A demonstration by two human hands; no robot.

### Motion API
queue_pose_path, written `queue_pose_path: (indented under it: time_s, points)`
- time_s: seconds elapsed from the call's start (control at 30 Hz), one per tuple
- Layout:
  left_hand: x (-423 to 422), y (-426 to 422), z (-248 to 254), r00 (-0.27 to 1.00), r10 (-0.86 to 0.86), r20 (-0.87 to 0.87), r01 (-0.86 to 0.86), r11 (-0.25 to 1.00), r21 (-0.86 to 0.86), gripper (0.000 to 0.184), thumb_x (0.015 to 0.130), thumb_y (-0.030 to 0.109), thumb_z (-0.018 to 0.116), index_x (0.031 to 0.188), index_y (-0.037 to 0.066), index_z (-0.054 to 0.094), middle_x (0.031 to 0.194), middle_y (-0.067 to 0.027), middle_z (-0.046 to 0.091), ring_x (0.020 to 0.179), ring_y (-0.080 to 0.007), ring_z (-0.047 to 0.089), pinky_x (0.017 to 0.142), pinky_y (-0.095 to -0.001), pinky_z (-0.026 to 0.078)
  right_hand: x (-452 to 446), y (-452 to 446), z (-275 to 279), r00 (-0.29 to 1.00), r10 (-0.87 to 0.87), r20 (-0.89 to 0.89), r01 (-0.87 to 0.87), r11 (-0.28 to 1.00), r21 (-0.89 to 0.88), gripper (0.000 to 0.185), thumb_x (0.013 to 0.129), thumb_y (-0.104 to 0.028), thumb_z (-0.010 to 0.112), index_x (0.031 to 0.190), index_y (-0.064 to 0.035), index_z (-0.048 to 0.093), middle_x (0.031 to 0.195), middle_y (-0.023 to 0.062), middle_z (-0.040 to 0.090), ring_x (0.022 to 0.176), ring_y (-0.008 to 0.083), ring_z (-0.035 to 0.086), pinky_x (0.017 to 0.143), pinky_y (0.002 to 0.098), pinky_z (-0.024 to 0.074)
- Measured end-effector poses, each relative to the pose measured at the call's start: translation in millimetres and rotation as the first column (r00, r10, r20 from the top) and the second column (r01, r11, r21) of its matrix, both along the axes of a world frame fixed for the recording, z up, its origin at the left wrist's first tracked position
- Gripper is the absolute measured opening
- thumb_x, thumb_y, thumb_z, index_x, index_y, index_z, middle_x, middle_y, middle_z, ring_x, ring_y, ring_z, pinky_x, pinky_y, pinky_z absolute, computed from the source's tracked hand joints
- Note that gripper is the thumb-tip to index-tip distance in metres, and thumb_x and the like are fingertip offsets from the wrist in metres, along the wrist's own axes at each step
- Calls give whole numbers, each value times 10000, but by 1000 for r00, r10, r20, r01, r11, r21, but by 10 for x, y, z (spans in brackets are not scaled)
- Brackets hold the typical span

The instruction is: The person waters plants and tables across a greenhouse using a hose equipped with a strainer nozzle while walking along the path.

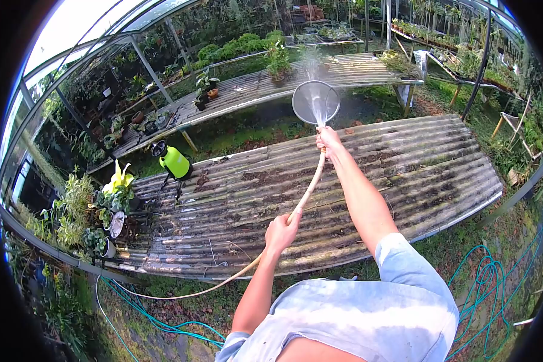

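My right hand [327,137], stretched out over the corrugated bench, is closed around the front end of a pale garden hose [311,184]. Just beyond its fingers is a round, grey, mesh-like disc with a rim [304,104], resembling a sieve; how it is fixed or held, I cannot tell. White water bursts across this disc and sprays toward the far bench. Farther back along the same hose, my left hand [282,233] has its fingers wrapped round it. From there the hose curves down and left over the bench's near edge.
Moss and dirt mark the corrugated bench [368,175]. A lime-green pump sprayer [176,163] stands at its left, near potted plants [119,188]. Behind runs a second corrugated bench [253,90] with pots. Teal hose [492,274] lies coiled on the ground at right.
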State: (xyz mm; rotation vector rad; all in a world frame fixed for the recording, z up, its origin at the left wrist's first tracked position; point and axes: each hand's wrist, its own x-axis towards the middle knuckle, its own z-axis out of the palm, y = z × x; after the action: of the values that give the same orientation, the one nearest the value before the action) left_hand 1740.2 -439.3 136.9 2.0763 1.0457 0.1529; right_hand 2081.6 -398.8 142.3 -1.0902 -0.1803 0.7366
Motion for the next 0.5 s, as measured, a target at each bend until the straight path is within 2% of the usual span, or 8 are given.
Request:
queue_pose_path:
  time_s: [0.03,0.13,0.33,0.43,0.5]
  points:
    - [8,-3,-15,1000,-13,-12,13,1000,2,684,890,680,473,712,42,648,631,-151,634,667,-357,645,655,-452,473,-14,-9,13,1000,-2,-3,2,1000,0,97,946,-114,522,970,-93,431,649,-6,419,453,54,361,360,207,285]
    - [23,-23,-56,1000,-12,28,12,1000,-7,687,912,646,494,685,7,607,566,-103,546,548,-228,525,559,-408,406,6,-24,-8,1000,-5,-8,5,1000,-8,98,958,-127,513,994,-92,430,644,2,421,451,61,364,357,210,286]
    - [43,-36,-43,999,-1,46,2,1000,-8,683,907,642,505,690,5,618,566,-103,544,546,-226,524,561,-404,409,58,-37,-39,1000,-5,-2,5,1000,-6,100,973,-144,503,1022,-87,439,636,4,418,452,65,365,358,212,288]
    - [41,-18,-10,1000,-2,7,2,1000,-18,706,880,697,470,729,39,678,653,-166,654,695,-373,659,670,-456,483,69,-39,-47,1000,-7,-4,7,1000,7,105,959,-126,524,1014,-77,449,672,12,440,456,57,369,362,203,299]
    - [38,-18,17,1000,-1,-2,1,1000,-20,706,880,696,469,730,39,678,651,-168,653,696,-376,659,674,-458,484,59,-34,-44,1000,3,-3,-3,1000,10,97,959,-124,522,1008,-79,451,670,10,439,456,55,368,362,203,299]
